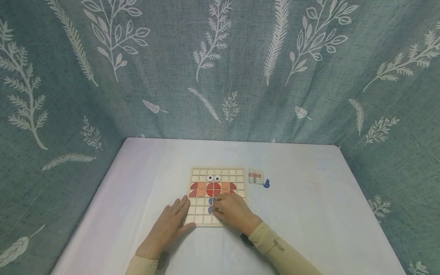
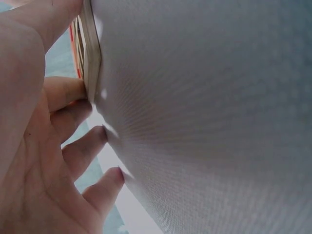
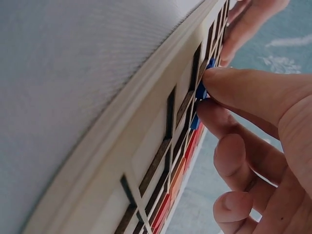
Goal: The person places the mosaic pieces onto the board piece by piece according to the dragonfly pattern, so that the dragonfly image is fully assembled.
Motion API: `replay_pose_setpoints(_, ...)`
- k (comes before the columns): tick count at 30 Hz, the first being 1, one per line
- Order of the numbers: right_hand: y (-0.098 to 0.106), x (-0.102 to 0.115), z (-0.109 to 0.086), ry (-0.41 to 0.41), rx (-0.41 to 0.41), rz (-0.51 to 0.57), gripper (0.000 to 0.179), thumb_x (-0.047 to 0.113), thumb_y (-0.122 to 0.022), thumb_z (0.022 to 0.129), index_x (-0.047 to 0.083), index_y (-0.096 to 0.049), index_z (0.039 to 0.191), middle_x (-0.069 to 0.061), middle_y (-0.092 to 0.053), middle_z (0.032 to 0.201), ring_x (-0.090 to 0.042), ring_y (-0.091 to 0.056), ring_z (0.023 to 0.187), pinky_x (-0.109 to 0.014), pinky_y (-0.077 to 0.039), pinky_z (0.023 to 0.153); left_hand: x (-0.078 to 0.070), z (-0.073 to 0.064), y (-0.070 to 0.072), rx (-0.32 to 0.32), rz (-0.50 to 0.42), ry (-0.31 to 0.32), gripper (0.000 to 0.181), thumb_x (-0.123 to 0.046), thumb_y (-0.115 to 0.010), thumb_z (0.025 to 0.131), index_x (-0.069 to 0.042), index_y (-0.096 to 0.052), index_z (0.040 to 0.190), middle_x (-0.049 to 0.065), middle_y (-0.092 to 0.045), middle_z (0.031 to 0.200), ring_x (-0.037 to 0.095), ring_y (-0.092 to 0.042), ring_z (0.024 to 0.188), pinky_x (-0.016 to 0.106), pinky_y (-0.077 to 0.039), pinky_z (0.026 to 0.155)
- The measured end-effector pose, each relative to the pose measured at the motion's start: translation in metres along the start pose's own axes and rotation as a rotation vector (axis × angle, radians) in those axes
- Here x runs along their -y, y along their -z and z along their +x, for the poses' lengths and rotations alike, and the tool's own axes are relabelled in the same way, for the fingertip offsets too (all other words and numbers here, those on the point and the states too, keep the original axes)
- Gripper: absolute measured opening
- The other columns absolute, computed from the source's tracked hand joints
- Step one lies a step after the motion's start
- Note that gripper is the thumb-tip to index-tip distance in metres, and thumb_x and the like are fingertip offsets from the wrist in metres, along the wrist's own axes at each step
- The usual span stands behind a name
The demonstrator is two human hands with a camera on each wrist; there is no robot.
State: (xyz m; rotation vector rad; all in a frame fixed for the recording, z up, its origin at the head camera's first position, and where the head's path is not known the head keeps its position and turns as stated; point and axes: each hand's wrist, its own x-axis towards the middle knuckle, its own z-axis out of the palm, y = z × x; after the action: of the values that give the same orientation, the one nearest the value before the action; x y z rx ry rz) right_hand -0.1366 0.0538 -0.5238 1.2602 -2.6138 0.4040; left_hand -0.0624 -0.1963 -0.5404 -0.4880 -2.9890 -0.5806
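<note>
A square wooden grid board [image 1: 199,219] lies on the white table. Red quarter-round pieces [image 1: 213,190] form a disc at its middle, flanked by orange squares [image 1: 201,186] and more red pieces. Two googly-eye pieces [image 1: 214,178] sit above the disc. My left hand [image 1: 167,226] rests flat by the left edge, its thumb and fingertips touching the board and table. Over the lower middle cells, my right hand [image 1: 235,210] pinches a blue piece [image 3: 201,91] between thumb and index finger. Other blue pieces [image 1: 211,200] lie below the disc, partly hidden by that hand.
Right of the board lies a small pattern card [image 1: 256,176] with a printed grid. Blue loose pieces [image 1: 266,183] lie next to it. Blue-green leaf-patterned cloth [image 1: 220,68] hangs behind and at both sides of the table [image 1: 309,206].
</note>
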Motion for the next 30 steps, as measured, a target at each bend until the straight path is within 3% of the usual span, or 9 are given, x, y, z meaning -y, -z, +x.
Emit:
replay_pose_setpoints(9,0.011,-0.011,-0.008,-0.074,-0.082,0.080,0.013,0.024,-0.079,0.088,0.023,-0.079,0.101,0.007,-0.071,0.102,-0.010,-0.068,0.086,-0.028,-0.057,0.067,0.001,0.000,-0.002,0.004,-0.010,0.008,0.080,-0.048,-0.069,0.094,-0.001,-0.043,0.153,0.016,-0.038,0.159,0.042,-0.039,0.143,0.065,-0.033,0.114)
replay_pose_setpoints(15,0.025,-0.035,-0.019,-0.121,-0.189,0.059,0.022,0.019,-0.083,0.083,0.017,-0.077,0.104,0.004,-0.071,0.096,-0.011,-0.067,0.078,-0.026,-0.056,0.060,0.000,0.000,-0.001,0.007,-0.014,0.012,0.078,-0.047,-0.068,0.094,-0.001,-0.043,0.153,0.016,-0.038,0.159,0.042,-0.038,0.143,0.065,-0.032,0.114)
replay_pose_setpoints(19,0.028,-0.056,-0.030,-0.165,-0.215,0.020,0.026,0.019,-0.084,0.083,0.016,-0.076,0.107,0.001,-0.073,0.098,-0.012,-0.066,0.074,-0.024,-0.051,0.053,-0.002,0.000,0.001,0.018,-0.008,0.016,0.078,-0.047,-0.068,0.095,-0.001,-0.042,0.153,0.016,-0.038,0.160,0.042,-0.037,0.144,0.064,-0.032,0.115)
replay_pose_setpoints(22,0.032,-0.070,-0.039,-0.184,-0.240,0.004,0.029,0.017,-0.086,0.082,0.014,-0.076,0.109,-0.005,-0.074,0.106,-0.021,-0.073,0.089,-0.029,-0.057,0.056,-0.002,0.001,0.002,0.028,-0.005,0.018,0.078,-0.047,-0.067,0.095,-0.001,-0.042,0.153,0.016,-0.037,0.160,0.041,-0.037,0.144,0.063,-0.032,0.115)
replay_pose_setpoints(25,0.035,-0.084,-0.049,-0.206,-0.258,-0.010,0.030,0.015,-0.087,0.080,0.012,-0.076,0.107,-0.011,-0.074,0.112,-0.029,-0.072,0.105,-0.038,-0.062,0.068,-0.001,0.000,0.002,0.027,-0.006,0.018,0.078,-0.047,-0.068,0.095,-0.001,-0.042,0.153,0.016,-0.037,0.160,0.041,-0.037,0.144,0.064,-0.032,0.115)
replay_pose_setpoints(30,0.041,-0.103,-0.065,-0.317,-0.217,0.000,0.026,0.015,-0.086,0.082,0.012,-0.077,0.107,-0.006,-0.073,0.104,-0.019,-0.071,0.087,-0.035,-0.060,0.066,0.000,0.000,0.001,0.026,-0.005,0.024,0.081,-0.048,-0.069,0.094,-0.002,-0.041,0.154,0.015,-0.037,0.160,0.041,-0.037,0.145,0.063,-0.032,0.115)
